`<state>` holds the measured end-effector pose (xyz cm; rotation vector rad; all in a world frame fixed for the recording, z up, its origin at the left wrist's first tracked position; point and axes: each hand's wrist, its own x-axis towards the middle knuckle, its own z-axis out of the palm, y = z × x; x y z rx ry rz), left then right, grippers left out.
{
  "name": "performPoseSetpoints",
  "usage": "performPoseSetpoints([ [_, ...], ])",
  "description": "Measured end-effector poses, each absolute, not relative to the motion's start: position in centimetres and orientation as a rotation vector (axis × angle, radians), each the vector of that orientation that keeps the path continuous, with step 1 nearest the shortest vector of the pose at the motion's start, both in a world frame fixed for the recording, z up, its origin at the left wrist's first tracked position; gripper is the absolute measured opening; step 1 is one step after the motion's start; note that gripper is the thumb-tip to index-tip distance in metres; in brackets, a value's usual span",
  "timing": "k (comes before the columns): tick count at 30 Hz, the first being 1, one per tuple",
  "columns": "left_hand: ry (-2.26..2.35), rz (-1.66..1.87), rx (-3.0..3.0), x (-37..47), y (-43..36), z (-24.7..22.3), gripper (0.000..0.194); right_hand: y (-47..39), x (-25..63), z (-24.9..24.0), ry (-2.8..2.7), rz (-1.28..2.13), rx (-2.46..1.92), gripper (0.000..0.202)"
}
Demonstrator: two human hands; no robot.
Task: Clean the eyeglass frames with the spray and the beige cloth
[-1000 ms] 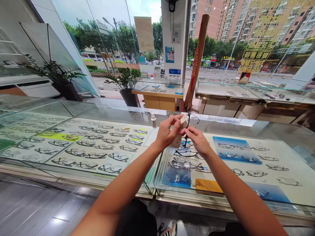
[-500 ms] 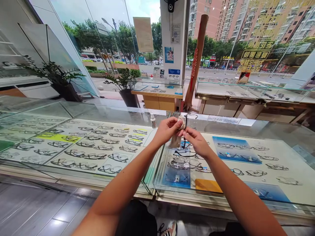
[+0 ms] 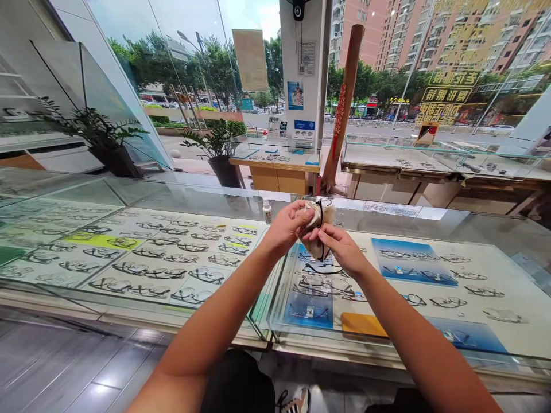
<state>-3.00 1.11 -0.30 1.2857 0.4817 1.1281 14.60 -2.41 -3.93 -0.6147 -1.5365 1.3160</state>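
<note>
Over the glass display case (image 3: 282,292), my left hand (image 3: 287,226) is closed on a pale cloth (image 3: 315,248), which is pressed around part of a pair of dark-framed glasses (image 3: 319,207). My right hand (image 3: 342,245) pinches the glasses' frame from the right, its fingertips close to those of my left. The cloth hides much of the lenses. Behind my left hand a small white spray bottle (image 3: 267,211) stands upright on the glass top.
Rows of glasses (image 3: 167,273) lie inside the case on the left, and more rest on blue panels (image 3: 413,261) on the right. An orange block (image 3: 364,325) sits inside near the front edge. Beyond are a wooden trunk (image 3: 348,97) and a potted plant (image 3: 220,155).
The cloth has shifted and now spreads behind the glasses on both sides of the frame. My left hand has moved slightly left, and the glasses have moved a little left.
</note>
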Motion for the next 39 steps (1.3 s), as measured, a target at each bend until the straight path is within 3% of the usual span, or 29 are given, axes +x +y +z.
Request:
performPoseSetpoints([
  [7,0.459,1.187,1.303,-3.1,0.5,0.2,0.066,-2.4,14.6,-4.1,-1.556,1.281,-0.635,0.040],
  [17,0.450,1.070,1.550,-3.4,1.1,0.1,0.046,-3.1,15.6,-2.7,-1.719,1.051,-0.672,0.039],
  [28,0.569,1.034,1.686,-4.0,1.7,-0.2,0.046,-3.1,16.0,-2.3,-1.811,0.784,-0.760,0.043],
  [39,0.508,1.073,1.576,-3.8,1.9,-0.7,0.039,-2.4,16.3,-2.7,-1.754,0.924,-0.720,0.039],
])
